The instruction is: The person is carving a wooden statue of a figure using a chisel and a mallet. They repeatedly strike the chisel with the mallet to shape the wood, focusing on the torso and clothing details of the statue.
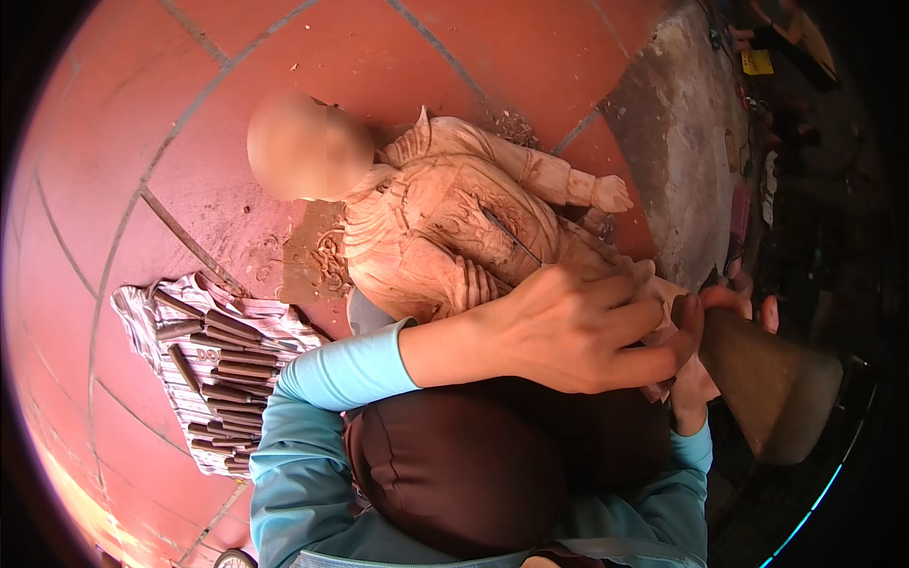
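A carved wooden statue (pixel 445 204) of a robed figure lies on its back on the floor before my knees, its head to the left. My left hand (pixel 578 327) is closed around a carving chisel (pixel 513 237). The thin metal blade reaches the relief carving on the statue's torso, and the dark handle end shows past my fingers. My right hand (pixel 694 386) grips a wooden mallet (pixel 772 383) by its narrow part, to the right of the chisel's handle end. My left forearm hides part of the statue's lower side.
On the left, a striped cloth (pixel 142 317) bears several chisels with dark handles (pixel 237 369). Wood shavings (pixel 329 260) lie beside the statue on the red tiled floor (pixel 189 142). A grey concrete strip (pixel 696 142) runs along the right, with dark clutter beyond.
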`<state>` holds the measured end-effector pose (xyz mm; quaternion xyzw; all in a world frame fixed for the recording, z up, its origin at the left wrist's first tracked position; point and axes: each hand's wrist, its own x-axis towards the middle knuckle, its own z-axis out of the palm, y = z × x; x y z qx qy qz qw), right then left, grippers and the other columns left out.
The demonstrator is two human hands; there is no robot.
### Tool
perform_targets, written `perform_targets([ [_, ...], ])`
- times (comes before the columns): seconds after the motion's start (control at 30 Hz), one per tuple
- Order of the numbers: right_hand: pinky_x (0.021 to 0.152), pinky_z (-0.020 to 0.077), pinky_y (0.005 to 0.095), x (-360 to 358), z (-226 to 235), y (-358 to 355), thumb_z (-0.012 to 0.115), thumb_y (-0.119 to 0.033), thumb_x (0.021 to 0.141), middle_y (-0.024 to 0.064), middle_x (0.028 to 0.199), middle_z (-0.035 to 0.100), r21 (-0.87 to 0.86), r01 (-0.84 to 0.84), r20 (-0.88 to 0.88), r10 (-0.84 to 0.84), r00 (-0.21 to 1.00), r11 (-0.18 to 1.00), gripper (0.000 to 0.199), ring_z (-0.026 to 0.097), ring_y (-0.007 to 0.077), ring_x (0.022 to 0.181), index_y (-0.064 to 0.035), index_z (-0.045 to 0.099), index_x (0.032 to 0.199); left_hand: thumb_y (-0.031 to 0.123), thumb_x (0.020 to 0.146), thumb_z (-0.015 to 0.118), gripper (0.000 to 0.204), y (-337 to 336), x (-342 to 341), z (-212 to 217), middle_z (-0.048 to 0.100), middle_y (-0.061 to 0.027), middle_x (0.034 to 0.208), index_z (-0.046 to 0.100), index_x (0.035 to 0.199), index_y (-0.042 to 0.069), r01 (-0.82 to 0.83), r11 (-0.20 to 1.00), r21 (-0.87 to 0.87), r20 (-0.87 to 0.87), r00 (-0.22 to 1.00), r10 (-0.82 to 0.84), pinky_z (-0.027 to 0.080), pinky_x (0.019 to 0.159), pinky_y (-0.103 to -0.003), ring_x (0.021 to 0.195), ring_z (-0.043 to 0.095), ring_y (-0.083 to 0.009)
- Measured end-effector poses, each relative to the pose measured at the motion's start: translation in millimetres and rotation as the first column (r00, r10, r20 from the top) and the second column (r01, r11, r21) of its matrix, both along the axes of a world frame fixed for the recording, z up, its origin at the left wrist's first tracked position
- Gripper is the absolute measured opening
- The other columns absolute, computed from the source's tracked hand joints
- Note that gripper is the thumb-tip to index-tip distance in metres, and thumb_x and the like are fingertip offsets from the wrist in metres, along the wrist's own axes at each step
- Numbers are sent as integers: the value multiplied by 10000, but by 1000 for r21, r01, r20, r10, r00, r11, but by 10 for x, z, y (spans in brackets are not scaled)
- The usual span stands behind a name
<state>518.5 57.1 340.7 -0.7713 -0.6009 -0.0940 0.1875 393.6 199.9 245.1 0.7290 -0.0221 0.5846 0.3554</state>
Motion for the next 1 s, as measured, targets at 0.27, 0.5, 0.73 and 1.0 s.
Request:
perform_targets([
  [0.27,1008,367,485,-22,226,-40,607,79,805,130,940,550,-241,-57,127,90,988,969,812,559,226,909,-30,112,1439,351,784,623,323,28,-80,122,387,28,622,672,1030,147,22,1000,-19,-65,998,-23,376,388,-227,471,452,-93],
  [0.5,917,423,391,-22,46,-4,620,68,830,105,924,576,76,-2,-151,13,988,997,817,584,207,835,-60,75,1426,398,837,586,375,126,-22,62,431,-5,624,665,1064,111,93,982,-164,-1,996,-94,414,394,-280,468,508,-142],
  [0.73,991,386,429,249,40,-217,583,55,870,141,1026,579,-111,177,144,-161,976,978,704,552,250,1019,-16,159,1428,302,818,625,304,167,-49,74,531,-38,659,643,997,58,86,965,-248,-40,994,-99,444,414,-299,491,558,-180],
  [1.0,819,486,363,95,-21,45,673,20,815,116,992,602,30,-81,118,77,990,996,571,602,236,852,24,420,1327,86,805,685,175,309,-141,119,615,-55,729,624,958,25,76,953,-292,-151,981,-124,476,488,-259,554,604,-184],
])
